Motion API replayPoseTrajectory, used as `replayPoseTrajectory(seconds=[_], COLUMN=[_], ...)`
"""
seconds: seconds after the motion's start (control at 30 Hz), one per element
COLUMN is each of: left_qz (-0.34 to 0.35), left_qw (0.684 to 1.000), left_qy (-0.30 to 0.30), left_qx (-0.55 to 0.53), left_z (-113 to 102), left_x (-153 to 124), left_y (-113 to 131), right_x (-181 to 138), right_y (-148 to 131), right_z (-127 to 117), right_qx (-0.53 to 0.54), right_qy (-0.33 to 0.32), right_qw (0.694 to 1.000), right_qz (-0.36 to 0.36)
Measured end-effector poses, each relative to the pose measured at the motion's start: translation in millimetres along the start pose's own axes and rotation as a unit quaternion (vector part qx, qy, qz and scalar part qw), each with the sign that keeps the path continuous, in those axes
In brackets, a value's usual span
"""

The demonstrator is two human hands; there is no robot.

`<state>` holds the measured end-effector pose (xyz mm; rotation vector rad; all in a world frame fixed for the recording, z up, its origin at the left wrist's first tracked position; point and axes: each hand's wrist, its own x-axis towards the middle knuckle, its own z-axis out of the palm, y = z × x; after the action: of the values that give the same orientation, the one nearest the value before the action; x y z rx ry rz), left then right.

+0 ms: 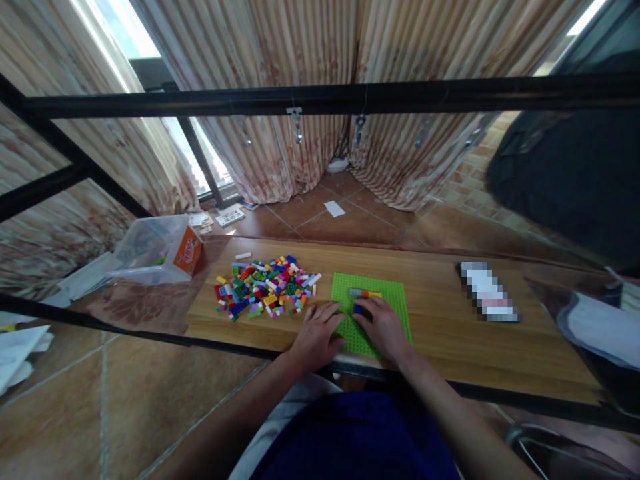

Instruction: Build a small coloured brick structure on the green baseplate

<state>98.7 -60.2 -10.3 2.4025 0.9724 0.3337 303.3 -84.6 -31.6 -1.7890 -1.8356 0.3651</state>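
Note:
A green studded baseplate (pixel 370 341) lies on the wooden table in front of me. On its upper part sits a short row of grey, orange and yellow bricks (pixel 366 293). My right hand (pixel 384 328) is over the plate, its thumb and fingers closed around a dark blue brick (pixel 357 309) just below that row; the fingers partly cover it. At the plate's left edge rests my left hand (pixel 316 335), palm down with its fingers stretched out and nothing visible in it. A heap of mixed coloured bricks (pixel 270 285) spreads to the left.
A clear plastic box (pixel 155 250) with an orange label lies left of the table (pixel 435 347). To the right is a pixelated phone-shaped object (pixel 487 292). One white brick (pixel 243 255) lies apart behind the heap. A black metal bar (pixel 320 99) crosses beyond the table.

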Motion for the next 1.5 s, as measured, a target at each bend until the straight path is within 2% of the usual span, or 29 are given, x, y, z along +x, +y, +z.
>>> replayPoseTrajectory(seconds=[0.37, 0.53, 0.77, 1.3, 1.5], left_qz=[-0.002, 0.007, 0.012, 0.013, 0.016], left_qw=[0.999, 0.999, 0.999, 0.999, 0.999], left_qy=[0.029, 0.037, 0.047, 0.046, 0.049], left_qx=[-0.016, -0.011, -0.015, -0.020, -0.009], left_z=[5, 4, 4, 3, 3], left_x=[-4, -4, -5, -5, -5], left_y=[-1, 0, 0, -1, -1], right_x=[2, 8, 10, 5, -6], right_y=[-3, -5, -9, -10, -8], right_z=[2, 1, 6, 7, 11], right_qx=[0.022, 0.034, 0.079, 0.064, 0.108], right_qy=[0.010, 0.004, 0.014, 0.021, 0.066], right_qw=[0.999, 0.999, 0.995, 0.995, 0.991], right_qz=[0.039, 0.035, 0.054, 0.073, 0.052])
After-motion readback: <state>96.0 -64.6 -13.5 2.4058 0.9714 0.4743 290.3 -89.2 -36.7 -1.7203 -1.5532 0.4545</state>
